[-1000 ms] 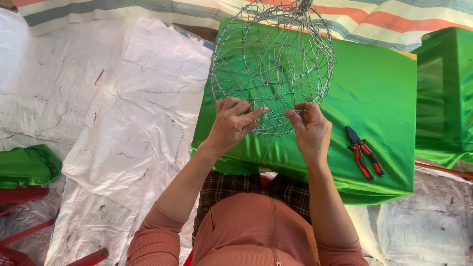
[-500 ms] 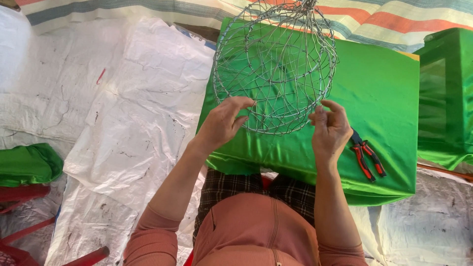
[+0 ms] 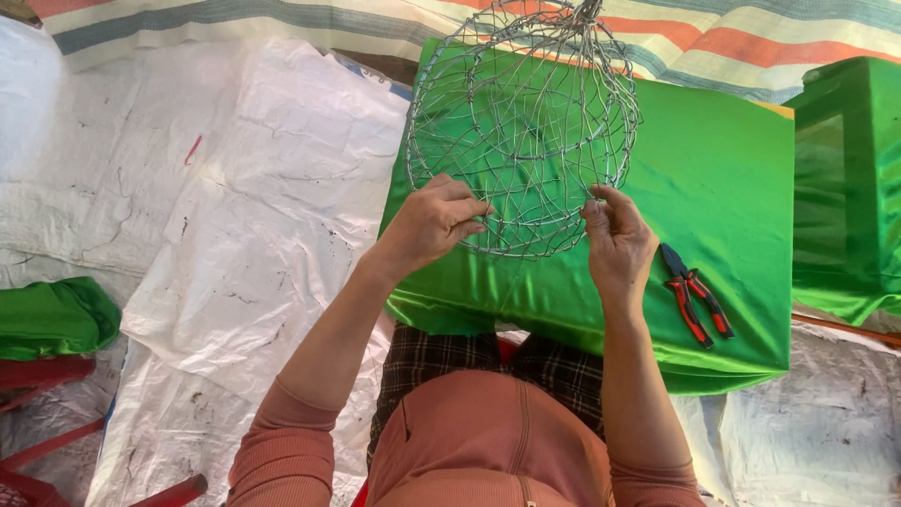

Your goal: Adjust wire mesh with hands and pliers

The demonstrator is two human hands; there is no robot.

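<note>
Up close, both hands work the near rim of a round wire basket, a loose open cage of thin silvery wire with an irregular mesh. It stands tilted on the green-draped counter, mouth toward the person, far end rising to 12 o'clock where the wires gather into a twist. Held that way, the lower edge comes within easy reach of the fingers.

Left hand, at 8 o'clock of the basket: fingers curled, tips pinched onto wire at the rim. Closed around the strand, not a full fist.

Right hand, at 4 o'clock of the basket: fingers drawn together, thumb and forefinger nipping a wire at the edge. Which strand exactly, cannot tell; too fine.

Basket contents: nothing. Green cloth shows straight through the mesh.

Red-and-black pliers lie on the counter just beside the right hand, at its 3 o'clock, jaws pointing away from the person. Untouched, but parked close on the working side, likely for quick pickup.

Surroundings: white plastic sheeting covers the ground at 9 o'clock; a folded green cloth sits well apart at far left. A second green-covered block stands at 3 o'clock. Striped tarp along the top.
</note>
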